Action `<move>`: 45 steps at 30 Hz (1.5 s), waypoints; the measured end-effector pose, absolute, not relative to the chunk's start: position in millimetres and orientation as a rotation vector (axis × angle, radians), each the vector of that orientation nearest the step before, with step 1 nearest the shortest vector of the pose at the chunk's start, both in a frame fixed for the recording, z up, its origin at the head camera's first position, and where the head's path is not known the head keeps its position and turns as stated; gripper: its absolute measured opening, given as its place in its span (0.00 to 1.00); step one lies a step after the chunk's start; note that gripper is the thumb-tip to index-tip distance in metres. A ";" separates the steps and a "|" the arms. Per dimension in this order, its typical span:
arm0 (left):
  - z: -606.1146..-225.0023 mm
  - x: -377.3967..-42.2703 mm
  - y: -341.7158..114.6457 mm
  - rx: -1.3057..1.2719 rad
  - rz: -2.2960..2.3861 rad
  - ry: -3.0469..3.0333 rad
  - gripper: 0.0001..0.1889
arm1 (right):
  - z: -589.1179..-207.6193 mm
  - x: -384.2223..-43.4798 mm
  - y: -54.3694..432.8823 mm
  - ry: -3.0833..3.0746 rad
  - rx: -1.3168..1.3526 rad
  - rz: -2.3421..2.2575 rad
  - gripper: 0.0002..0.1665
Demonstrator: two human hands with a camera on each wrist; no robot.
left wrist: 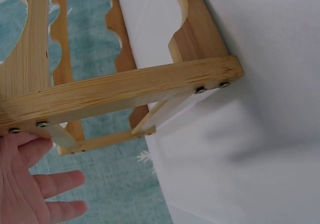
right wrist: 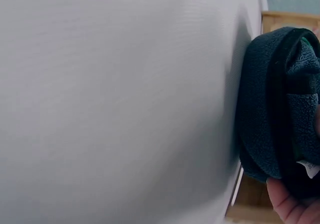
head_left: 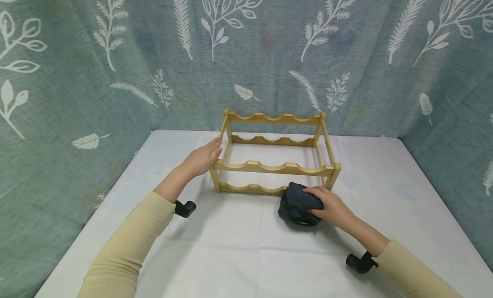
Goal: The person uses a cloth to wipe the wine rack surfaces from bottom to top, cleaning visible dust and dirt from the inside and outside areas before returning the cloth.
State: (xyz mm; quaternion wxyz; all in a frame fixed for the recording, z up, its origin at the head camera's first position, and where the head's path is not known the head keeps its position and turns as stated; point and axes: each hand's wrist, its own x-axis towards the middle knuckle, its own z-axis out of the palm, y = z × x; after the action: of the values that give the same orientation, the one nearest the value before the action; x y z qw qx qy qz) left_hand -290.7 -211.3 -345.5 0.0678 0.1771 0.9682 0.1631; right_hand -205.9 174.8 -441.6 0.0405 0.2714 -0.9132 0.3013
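Observation:
A two-tier wooden bottle rack (head_left: 269, 166) with scalloped rails stands on the white-covered table. My left hand (head_left: 202, 159) rests against the rack's left side near its upper front corner. In the left wrist view the fingers (left wrist: 60, 184) are extended beside the wooden side bar (left wrist: 120, 86). At the rack's front right, my right hand (head_left: 333, 210) grips a bundled dark blue cloth (head_left: 298, 199) with thumb and fingers. The right wrist view shows the cloth's terry-like surface (right wrist: 262, 103), a dark bound edge and a white tag (right wrist: 309, 168). Part of the cloth is hidden by the hand.
A white cloth (head_left: 231, 246) covers the table. Behind and at both sides hangs a grey-green curtain (head_left: 250, 67) with white leaf prints. Black wrist cameras (head_left: 185, 209) are worn on both wrists.

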 end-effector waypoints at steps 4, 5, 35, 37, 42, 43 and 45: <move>-346.0 -289.4 -212.9 0.530 0.505 2.918 0.31 | -444.6 -201.6 193.9 -2.806 0.769 0.947 0.32; -346.1 -289.2 -212.9 0.529 0.508 2.916 0.31 | -444.9 -200.9 199.0 -2.807 0.762 0.954 0.33; -346.1 -290.2 -212.4 0.513 0.530 2.898 0.30 | -362.4 -214.9 269.6 -2.808 0.841 1.197 0.33; -345.5 -289.7 -212.1 0.510 0.529 2.899 0.30 | -361.3 -215.5 268.0 -2.812 0.813 1.213 0.32; -344.4 -289.4 -210.8 0.509 0.521 2.900 0.30 | -379.0 -219.7 264.2 -2.886 0.807 1.196 0.32; -344.6 -289.8 -210.6 0.510 0.521 2.899 0.30 | -385.1 -220.9 263.1 -2.909 0.809 1.188 0.32; -345.2 -290.4 -210.0 0.513 0.523 2.898 0.29 | -397.9 -223.2 260.9 -2.944 0.832 1.160 0.31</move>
State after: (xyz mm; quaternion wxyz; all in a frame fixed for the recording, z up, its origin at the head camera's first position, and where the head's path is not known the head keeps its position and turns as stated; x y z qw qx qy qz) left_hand -290.4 -210.0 -345.2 0.0762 0.1710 0.9667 0.1743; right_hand -223.2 260.9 -397.9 -0.0653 0.2538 -0.8979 0.3536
